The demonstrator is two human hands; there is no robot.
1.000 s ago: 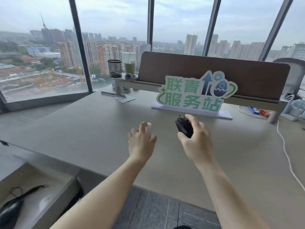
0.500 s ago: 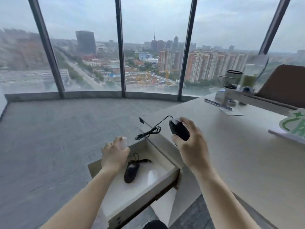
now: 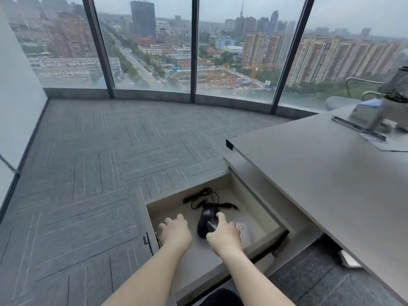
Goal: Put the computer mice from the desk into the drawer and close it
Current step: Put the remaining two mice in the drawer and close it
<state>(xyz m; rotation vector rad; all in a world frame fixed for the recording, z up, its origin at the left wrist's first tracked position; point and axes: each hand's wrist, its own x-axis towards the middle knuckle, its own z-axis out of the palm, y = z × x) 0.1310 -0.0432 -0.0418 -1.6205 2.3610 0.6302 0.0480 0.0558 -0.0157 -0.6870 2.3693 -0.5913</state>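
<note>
The drawer (image 3: 268, 219) under the desk's left end stands pulled out. A black wired mouse (image 3: 206, 218) lies inside it, its dark cable (image 3: 208, 198) bunched behind it. My right hand (image 3: 224, 237) is down in the drawer with thumb and fingers closed around the black mouse's near right side. My left hand (image 3: 175, 233) is low in the drawer to the left of that mouse, palm down and fingers curled, hiding whatever is under it. A pale white shape (image 3: 241, 231) shows on the drawer floor just right of my right hand.
The grey desk (image 3: 320, 173) runs off to the right above the drawer. At its far right are a mesh pen cup (image 3: 397, 85) and a metal stand (image 3: 371, 115). Grey carpet (image 3: 99, 173) stretches left to the windows. A white wall closes the far left.
My view swung left from the desk down to the drawer. Both hands went from above the drawer down into it, the right one carrying the black mouse.
</note>
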